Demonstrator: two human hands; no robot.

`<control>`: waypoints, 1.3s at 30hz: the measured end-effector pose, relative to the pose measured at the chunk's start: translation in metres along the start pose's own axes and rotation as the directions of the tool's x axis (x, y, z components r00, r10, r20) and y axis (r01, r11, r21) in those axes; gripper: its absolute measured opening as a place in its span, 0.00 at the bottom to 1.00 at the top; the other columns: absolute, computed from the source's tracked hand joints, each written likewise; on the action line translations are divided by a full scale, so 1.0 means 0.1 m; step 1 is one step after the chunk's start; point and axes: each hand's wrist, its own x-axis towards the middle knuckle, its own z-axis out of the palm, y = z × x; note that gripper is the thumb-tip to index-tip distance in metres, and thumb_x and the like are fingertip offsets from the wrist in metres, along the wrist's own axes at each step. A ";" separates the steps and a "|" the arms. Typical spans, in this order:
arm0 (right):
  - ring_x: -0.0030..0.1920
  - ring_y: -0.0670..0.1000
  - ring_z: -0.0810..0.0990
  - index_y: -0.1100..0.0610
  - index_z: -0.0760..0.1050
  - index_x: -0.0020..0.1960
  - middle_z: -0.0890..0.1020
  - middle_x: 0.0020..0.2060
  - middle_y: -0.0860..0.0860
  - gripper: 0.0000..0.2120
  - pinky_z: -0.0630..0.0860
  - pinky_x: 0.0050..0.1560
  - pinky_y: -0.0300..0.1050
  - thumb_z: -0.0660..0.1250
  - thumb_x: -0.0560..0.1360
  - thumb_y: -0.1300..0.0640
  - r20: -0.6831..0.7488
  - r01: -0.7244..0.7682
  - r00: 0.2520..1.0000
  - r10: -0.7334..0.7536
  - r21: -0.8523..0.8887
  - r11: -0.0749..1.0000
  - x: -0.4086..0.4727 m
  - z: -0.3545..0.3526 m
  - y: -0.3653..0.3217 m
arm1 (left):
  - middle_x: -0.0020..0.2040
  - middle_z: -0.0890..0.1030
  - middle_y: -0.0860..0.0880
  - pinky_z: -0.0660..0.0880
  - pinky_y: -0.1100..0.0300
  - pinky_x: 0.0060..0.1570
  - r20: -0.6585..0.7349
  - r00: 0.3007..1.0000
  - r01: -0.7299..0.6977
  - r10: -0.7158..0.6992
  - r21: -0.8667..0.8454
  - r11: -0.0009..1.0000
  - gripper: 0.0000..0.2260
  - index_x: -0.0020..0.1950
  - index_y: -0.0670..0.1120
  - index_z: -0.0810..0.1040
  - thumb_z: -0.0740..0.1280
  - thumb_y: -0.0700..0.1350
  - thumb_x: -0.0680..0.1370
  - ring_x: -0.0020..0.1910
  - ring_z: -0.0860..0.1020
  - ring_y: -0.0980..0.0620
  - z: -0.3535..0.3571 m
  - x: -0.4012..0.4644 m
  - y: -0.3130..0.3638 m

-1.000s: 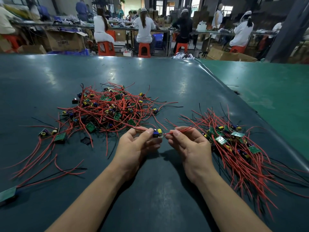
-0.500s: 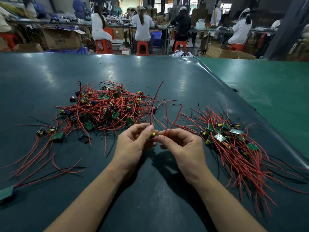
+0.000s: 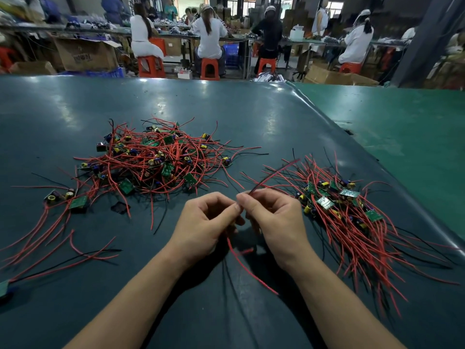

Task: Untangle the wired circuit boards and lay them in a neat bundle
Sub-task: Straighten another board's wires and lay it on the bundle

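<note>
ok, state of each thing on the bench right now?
left hand: fingers curled, pinching red wires
right hand: pinching same red wires
tangled pile: loose heap, unsorted, far left
neat bundle: boards together, wires fanned toward near edge
stray boards: apart, left of pile
table: bears both piles

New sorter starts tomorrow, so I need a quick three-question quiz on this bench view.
1. True or false: the tangled pile lies on the person's left.
2. Which hands pinch wires? A) left hand only B) right hand only C) both
3. Fill in: the combed bundle lies on the person's ___ side.

Key: 1 true; 2 C; 3 right.
</note>
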 end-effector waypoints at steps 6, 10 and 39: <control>0.22 0.42 0.69 0.57 0.81 0.35 0.79 0.25 0.50 0.08 0.65 0.24 0.33 0.73 0.74 0.61 -0.040 -0.063 0.997 0.062 -0.040 0.997 0.02 -0.03 0.02 | 0.33 0.82 0.44 0.74 0.63 0.27 -0.071 0.997 0.039 -0.041 -0.029 0.999 0.05 0.43 0.39 0.79 0.68 0.39 0.77 0.28 0.79 0.52 -0.02 0.01 -0.01; 0.22 0.44 0.69 0.56 0.84 0.40 0.79 0.26 0.49 0.04 0.65 0.22 0.34 0.72 0.74 0.60 0.003 -0.146 0.989 0.146 0.032 0.989 0.02 -0.04 0.03 | 0.32 0.82 0.44 0.73 0.63 0.25 -0.039 0.998 0.056 -0.057 -0.028 0.998 0.05 0.42 0.40 0.80 0.68 0.38 0.77 0.26 0.78 0.53 -0.02 0.01 -0.01; 0.21 0.43 0.64 0.60 0.82 0.44 0.72 0.25 0.47 0.19 0.62 0.20 0.33 0.67 0.73 0.43 0.075 -0.235 0.972 0.223 0.251 0.939 0.12 -0.19 -0.03 | 0.28 0.81 0.46 0.66 0.70 0.25 0.077 0.997 0.020 -0.015 -0.057 0.998 0.08 0.38 0.41 0.81 0.68 0.34 0.76 0.23 0.72 0.59 -0.03 -0.02 0.04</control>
